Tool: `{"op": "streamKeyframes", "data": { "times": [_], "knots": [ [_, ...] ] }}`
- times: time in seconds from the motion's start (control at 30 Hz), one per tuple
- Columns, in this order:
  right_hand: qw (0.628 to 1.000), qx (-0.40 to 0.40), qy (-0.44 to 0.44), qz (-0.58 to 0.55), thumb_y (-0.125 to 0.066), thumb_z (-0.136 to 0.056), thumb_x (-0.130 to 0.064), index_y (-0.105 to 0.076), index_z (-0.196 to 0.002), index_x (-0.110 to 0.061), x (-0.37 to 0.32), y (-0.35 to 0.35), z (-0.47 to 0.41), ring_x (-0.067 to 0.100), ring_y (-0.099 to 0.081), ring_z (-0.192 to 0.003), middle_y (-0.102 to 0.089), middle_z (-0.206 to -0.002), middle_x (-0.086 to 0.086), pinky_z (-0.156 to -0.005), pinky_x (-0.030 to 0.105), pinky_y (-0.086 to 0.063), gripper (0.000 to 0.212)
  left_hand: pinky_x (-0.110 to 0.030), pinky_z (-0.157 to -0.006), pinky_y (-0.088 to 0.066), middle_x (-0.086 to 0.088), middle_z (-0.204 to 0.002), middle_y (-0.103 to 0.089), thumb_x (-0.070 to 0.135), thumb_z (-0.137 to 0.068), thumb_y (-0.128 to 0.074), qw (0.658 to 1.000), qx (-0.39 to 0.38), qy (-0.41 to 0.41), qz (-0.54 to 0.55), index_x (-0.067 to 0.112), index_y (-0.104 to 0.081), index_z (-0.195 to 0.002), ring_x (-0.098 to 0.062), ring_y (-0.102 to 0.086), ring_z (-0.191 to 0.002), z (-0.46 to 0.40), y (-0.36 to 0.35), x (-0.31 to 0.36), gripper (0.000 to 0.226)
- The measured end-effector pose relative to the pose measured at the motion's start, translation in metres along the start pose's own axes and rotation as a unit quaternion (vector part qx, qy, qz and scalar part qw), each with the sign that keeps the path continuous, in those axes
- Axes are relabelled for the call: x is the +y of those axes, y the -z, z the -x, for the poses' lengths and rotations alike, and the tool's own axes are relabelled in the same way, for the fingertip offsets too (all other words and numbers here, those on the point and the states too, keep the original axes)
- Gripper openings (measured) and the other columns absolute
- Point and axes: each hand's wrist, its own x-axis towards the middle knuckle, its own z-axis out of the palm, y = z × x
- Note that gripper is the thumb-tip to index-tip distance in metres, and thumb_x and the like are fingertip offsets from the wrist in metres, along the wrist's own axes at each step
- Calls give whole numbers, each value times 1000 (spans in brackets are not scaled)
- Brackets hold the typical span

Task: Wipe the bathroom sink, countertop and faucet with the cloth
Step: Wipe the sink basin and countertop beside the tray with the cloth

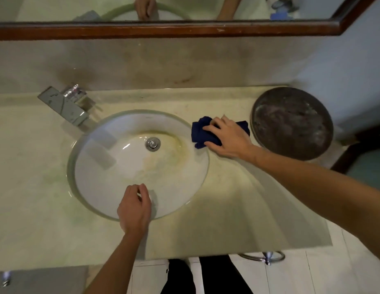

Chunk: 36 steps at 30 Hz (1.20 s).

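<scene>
Cloth [206,132], dark blue and bunched, pinned to the countertop [238,198] under the right hand [227,137], fingers spread and curled over the wad, grasping it just past the sink [83,166] rim and short of the round dark tray [291,122] beyond the knuckles. Left hand [134,206] resting on the near rim of the bowl, fingers loosely curled, holding nothing. Judged early in the job: yellow-brown staining around the drain [152,143], ahead of the left fingertips, not yet wiped; greenish marks on the counter left of that hand also untouched. Faucet [66,107], well beyond the left fingers at the far side, spotted and apparently not yet reached. Countertop pass near the right fingers seemingly the step in hand; bowl and faucet left to do.
</scene>
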Motion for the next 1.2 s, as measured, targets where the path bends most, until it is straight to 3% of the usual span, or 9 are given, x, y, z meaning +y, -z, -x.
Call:
{"op": "streamKeyframes", "data": {
  "times": [0.27,0.4,0.5,0.6,0.7,0.83,0.9,1.07,1.2],
  "knots": [
    [997,-2,-73,-14,-58,-93,-37,-56,-141,-16,0,8,146,29,-51,-104,-55,-126,7,-93,47,-45,52,-37,-73,-42,-6,-83,-62,41,-106,-39,999,19,0,26,12,-57,-80,-31,-56,-75,2,-3,-6,43],
    [994,-40,-105,-9,-58,-97,-41,-55,-143,-15,22,29,212,27,-51,-111,-55,-130,7,-96,43,-46,53,-40,-75,-44,-9,-84,-64,46,-103,-34,999,15,4,35,9,-56,-78,-34,-56,-78,3,-2,-6,49],
    [991,-66,-118,13,-55,-95,-51,-59,-137,-13,49,44,250,29,-58,-107,-58,-125,9,-87,41,-53,57,-40,-77,-43,-10,-86,-64,45,-103,-33,999,14,-3,38,8,-57,-78,-34,-56,-79,2,0,-7,51],
    [978,-21,-207,3,-56,-90,-52,-59,-131,-12,41,40,272,30,-62,-102,-59,-121,8,-81,38,-52,58,-40,-77,-42,-9,-85,-64,46,-103,-35,999,7,3,39,8,-57,-78,-34,-55,-79,2,0,-5,50],
    [948,42,-315,-17,-66,-89,-40,-55,-128,-12,14,23,271,30,-60,-98,-57,-118,8,-81,41,-52,49,-39,-78,-41,-7,-85,-63,46,-102,-37,999,-5,10,35,9,-59,-79,-35,-56,-80,3,1,-1,49],
    [909,90,-405,-45,-63,-92,-39,-51,-124,-14,-26,12,244,30,-56,-102,-53,-120,9,-77,43,-52,43,-39,-79,-43,-5,-85,-64,49,-102,-37,999,-14,6,37,11,-60,-80,-33,-57,-80,3,2,-1,49],
    [911,93,-398,-52,-63,-92,-40,-52,-123,-15,-43,8,220,30,-57,-102,-53,-121,9,-74,41,-51,42,-39,-78,-44,-5,-83,-64,51,-101,-37,999,-20,1,34,12,-59,-79,-34,-58,-80,2,1,-1,50],
    [955,49,-286,-62,-62,-91,-42,-54,-126,-16,-73,-3,150,29,-59,-101,-54,-121,7,-70,41,-53,45,-36,-76,-42,-3,-80,-63,51,-101,-38,999,-31,-13,27,12,-59,-78,-31,-57,-77,-1,0,-2,49],
    [967,35,-244,-58,-62,-91,-42,-58,-127,-14,-110,-11,138,28,-60,-99,-56,-121,8,-71,38,-50,46,-35,-76,-39,-2,-81,-62,50,-103,-39,999,-37,-15,26,12,-59,-79,-30,-55,-77,-2,3,-2,49]
  ]
}}
